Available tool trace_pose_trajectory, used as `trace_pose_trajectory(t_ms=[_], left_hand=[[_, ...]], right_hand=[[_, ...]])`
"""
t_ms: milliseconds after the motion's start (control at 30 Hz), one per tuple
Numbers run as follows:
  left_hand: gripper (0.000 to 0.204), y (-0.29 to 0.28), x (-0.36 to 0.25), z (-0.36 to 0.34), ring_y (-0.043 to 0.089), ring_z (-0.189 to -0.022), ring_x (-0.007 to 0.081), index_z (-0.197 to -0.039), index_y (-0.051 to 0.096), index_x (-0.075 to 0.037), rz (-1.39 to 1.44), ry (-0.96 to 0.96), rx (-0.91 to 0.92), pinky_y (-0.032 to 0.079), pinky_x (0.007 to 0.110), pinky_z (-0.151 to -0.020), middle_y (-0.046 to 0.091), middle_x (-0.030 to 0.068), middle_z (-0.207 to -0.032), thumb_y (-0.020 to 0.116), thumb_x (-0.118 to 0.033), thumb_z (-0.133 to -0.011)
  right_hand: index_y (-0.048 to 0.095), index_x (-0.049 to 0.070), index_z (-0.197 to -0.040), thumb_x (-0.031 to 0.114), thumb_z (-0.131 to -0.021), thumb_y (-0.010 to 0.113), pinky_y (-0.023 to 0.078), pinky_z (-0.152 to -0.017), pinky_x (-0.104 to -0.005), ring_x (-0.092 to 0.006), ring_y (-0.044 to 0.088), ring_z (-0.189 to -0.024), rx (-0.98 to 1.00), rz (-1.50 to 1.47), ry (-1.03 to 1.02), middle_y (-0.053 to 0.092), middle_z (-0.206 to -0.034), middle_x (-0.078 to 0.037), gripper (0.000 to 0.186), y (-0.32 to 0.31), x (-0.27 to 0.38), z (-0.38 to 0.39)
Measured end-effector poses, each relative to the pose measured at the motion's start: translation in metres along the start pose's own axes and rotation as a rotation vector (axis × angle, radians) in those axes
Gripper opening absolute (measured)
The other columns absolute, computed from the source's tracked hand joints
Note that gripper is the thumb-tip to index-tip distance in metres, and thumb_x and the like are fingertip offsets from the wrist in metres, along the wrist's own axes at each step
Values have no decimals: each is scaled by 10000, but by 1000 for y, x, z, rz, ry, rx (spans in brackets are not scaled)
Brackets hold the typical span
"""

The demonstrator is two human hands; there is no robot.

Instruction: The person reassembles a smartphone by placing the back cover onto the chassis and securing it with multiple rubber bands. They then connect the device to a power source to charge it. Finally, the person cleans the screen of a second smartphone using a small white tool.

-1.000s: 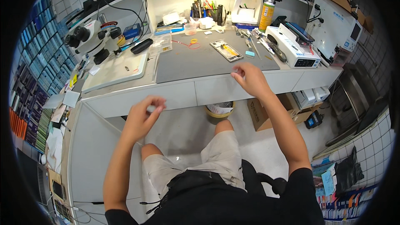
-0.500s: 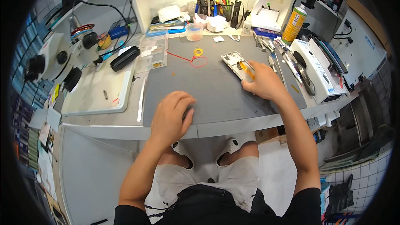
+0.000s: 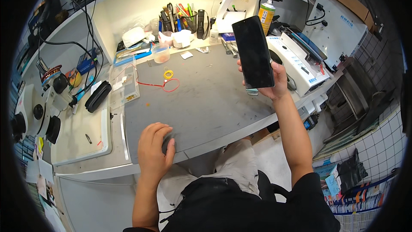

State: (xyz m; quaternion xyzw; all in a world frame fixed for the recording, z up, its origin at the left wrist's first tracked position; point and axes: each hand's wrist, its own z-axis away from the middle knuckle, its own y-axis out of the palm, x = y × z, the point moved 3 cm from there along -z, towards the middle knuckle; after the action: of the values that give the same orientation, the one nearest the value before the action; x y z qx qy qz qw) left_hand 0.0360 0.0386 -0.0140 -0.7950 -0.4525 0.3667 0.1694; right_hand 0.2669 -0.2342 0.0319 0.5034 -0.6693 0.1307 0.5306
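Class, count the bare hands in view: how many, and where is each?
2. The right hand holds up a black smartphone; the left hand, holding nothing visible, is by the front edge of the grey mat.

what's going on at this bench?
The right hand is holding a phone up over the right side of the grey mat, its dark screen toward the camera. The left hand is at the mat's front edge, with nothing visible in it. A red wire with a loop at its end lies on the mat, and a microscope stands off to the left.
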Motion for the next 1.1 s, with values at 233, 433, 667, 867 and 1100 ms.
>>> trace_pose_trajectory(t_ms=[233,433,667,867,1100], left_hand=[[286,0,4,8,578,-1094,372,-1064,618,-24,-26,-57,0,449,440,-961,623,159,-1116,661,-17,-782],[302,0,10,14,570,-1091,363,-1116,602,-3,-32,-86,26,426,420,-987,611,170,-1118,628,-22,-816],[308,7,1,4,633,-1021,334,-1190,614,30,-130,-95,51,539,396,-880,613,203,-1165,641,-106,-915],[365,9,15,6,626,-1060,310,-1311,514,29,82,-341,47,521,376,-875,622,212,-1203,562,-127,-984],[382,18,7,0,611,-1067,297,-1318,495,37,72,-576,-22,493,377,-911,622,199,-1210,555,-155,-994]], right_hand=[[396,9,-1478,412,-869,664,448,-1013,-351,-180,526,-1201,-92,488,96,546,-1327,-116,778,4,22,13],[400,75,-1502,369,-817,722,453,-1008,-355,-199,488,-1203,-358,935,-96,516,-1301,-112,812,-9,117,93],[431,20,-1469,263,-823,718,449,-993,-340,-219,548,-1186,-1151,1478,-254,572,-1299,-158,747,-130,264,238],[477,-57,-1399,391,-708,698,474,-977,-368,-340,625,-1137,-1257,1722,182,592,-1305,-261,853,-254,284,241],[643,-97,-1182,507,-669,670,495,-949,-400,-404,636,-1090,-1064,1986,637,642,-1178,-308,793,-395,298,170]])
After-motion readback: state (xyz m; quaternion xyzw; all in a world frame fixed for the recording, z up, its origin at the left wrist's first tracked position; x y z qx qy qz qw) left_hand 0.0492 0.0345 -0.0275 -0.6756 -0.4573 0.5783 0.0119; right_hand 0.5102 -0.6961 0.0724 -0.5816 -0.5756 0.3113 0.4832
